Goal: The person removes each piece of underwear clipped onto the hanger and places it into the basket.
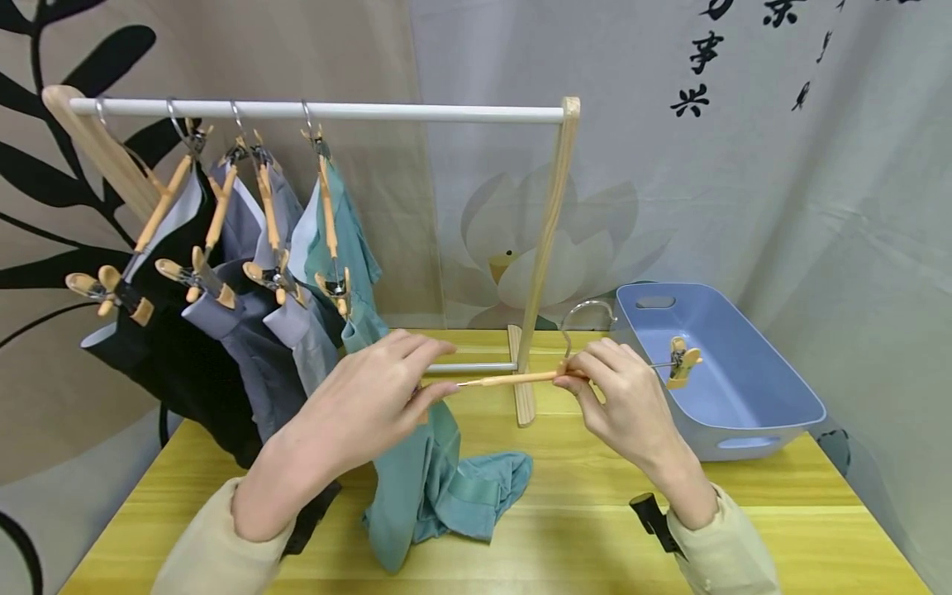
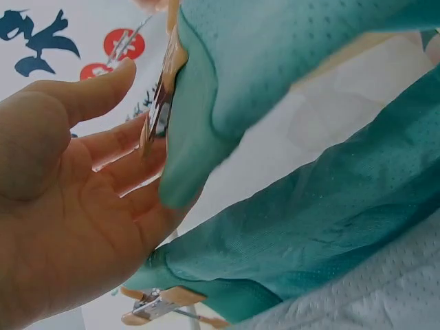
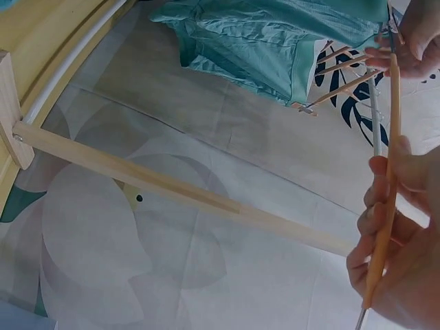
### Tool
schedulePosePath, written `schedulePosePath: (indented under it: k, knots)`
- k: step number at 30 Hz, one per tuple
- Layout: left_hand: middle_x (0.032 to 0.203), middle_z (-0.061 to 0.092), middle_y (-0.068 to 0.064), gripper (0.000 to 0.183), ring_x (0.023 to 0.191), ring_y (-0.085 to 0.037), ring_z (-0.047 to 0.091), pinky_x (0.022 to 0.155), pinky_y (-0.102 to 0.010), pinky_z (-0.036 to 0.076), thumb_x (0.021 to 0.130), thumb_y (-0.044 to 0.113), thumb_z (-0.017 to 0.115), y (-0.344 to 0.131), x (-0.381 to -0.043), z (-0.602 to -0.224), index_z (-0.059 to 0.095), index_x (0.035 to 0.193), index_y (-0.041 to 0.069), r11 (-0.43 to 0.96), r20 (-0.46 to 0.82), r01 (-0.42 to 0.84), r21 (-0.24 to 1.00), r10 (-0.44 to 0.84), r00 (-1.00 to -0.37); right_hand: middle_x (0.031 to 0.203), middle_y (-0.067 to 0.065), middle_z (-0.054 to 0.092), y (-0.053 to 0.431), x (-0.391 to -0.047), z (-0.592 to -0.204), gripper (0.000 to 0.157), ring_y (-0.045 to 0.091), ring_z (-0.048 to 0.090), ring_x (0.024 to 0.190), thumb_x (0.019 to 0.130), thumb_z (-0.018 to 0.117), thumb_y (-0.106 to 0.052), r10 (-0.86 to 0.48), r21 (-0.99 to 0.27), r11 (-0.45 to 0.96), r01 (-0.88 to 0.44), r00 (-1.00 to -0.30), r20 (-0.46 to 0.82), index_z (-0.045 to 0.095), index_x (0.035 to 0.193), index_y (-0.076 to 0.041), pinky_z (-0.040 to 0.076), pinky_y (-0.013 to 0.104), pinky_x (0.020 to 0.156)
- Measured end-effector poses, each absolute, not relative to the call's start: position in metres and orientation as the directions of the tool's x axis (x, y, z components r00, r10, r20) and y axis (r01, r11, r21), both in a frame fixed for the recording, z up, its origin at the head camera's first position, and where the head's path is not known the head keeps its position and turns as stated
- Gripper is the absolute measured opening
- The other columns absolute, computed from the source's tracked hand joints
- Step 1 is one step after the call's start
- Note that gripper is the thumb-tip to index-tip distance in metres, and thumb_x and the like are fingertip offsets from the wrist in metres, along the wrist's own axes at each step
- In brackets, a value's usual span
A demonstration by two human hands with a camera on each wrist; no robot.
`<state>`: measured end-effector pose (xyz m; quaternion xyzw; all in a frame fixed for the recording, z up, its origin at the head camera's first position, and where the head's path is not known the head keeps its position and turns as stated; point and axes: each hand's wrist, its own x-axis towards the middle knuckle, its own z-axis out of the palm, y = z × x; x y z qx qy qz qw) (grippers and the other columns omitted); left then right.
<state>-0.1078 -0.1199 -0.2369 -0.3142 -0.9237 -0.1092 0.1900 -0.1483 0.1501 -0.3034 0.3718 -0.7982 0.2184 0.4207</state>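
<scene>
A wooden clip hanger [image 1: 521,378] lies level above the table, its metal hook [image 1: 587,306] pointing up. My right hand [image 1: 625,405] grips its middle, thumb and fingers curled round the wooden bar [image 3: 394,103]. At the left end is my left hand [image 1: 372,392], thumb held apart from the fingers. A clip [image 2: 157,113] there meets the edge of a teal garment [image 2: 227,75], with the left fingers extended behind them. The garment's lower part [image 1: 446,487] drapes onto the table. The hanger's right clip [image 1: 679,364] has no cloth in it.
At the left, a rack with a white rail [image 1: 446,113] bears several clothes on clip hangers, including black clothing [image 1: 178,339] and another teal garment [image 1: 342,231]. The rack's right post [image 1: 550,240] stands behind my hands. A blue basket [image 1: 773,380] sits on the table's right side.
</scene>
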Motion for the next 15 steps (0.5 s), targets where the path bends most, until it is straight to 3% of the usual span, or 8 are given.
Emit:
schedulePosePath:
  k: [9, 12, 15]
  knots:
    - [0.098, 0.066, -0.007, 0.037, 0.077, -0.013, 0.062, 0.064, -0.028, 0.051, 0.094, 0.030, 0.058, -0.1287, -0.1086, -0.2351, 0.058, 0.121, 0.003, 0.817, 0.280, 0.538, 0.208, 0.477, -0.833, 0.074, 0.002, 0.064, 0.1564, -0.1497, -0.3035, 0.012, 0.012, 0.052, 0.066, 0.073, 0.077, -0.007, -0.387, -0.069, 0.639, -0.766, -0.398, 0.832, 0.067, 0.078, -0.007, 0.038, 0.023, 0.063]
    - [0.093, 0.067, -0.006, 0.035, 0.070, -0.010, 0.058, 0.061, -0.026, 0.049, 0.096, 0.031, 0.054, -0.1299, -0.1110, -0.2355, 0.061, 0.119, 0.004, 0.823, 0.249, 0.515, 0.238, 0.461, -0.852, 0.074, 0.002, 0.063, 0.1575, -0.1501, -0.3031, 0.014, 0.012, 0.052, 0.066, 0.071, 0.078, -0.005, -0.382, -0.067, 0.639, -0.767, -0.392, 0.837, 0.067, 0.078, -0.007, 0.038, 0.023, 0.063]
    - [0.079, 0.064, -0.001, 0.030, 0.058, -0.006, 0.051, 0.053, -0.023, 0.043, 0.097, 0.030, 0.052, -0.1297, -0.1137, -0.2368, 0.064, 0.111, 0.006, 0.816, 0.252, 0.502, 0.286, 0.442, -0.861, 0.074, 0.002, 0.063, 0.1580, -0.1502, -0.3029, 0.016, 0.011, 0.051, 0.066, 0.068, 0.079, -0.003, -0.381, -0.068, 0.637, -0.768, -0.391, 0.838, 0.067, 0.078, -0.007, 0.038, 0.023, 0.063]
